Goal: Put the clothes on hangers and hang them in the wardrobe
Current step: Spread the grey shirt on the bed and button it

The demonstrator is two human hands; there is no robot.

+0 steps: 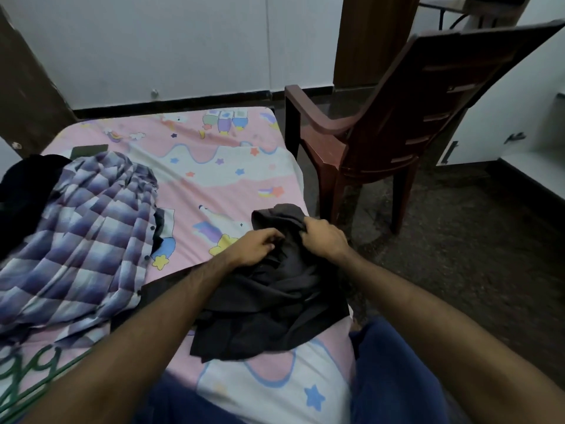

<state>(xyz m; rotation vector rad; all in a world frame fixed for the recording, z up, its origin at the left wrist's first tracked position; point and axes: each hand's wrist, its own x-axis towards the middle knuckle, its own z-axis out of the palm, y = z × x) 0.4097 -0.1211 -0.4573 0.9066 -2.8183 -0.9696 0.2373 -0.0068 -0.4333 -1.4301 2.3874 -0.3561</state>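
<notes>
Head view: both hands work a dark garment (275, 289) on the bed (214, 179); right hand (325, 238) pinches its fabric, left hand (256, 247) rests curled on it, its grip unclear.

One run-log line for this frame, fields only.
stage: handling dark garment on bed | left hand: on fabric | right hand: gripping fabric | plaid shirt: waiting | hanger: not visible

Dark garment (269, 295) matt cloth; checked shirt (82, 234) crinkled cloth; chair (406, 117) glossy brown plastic.
</notes>
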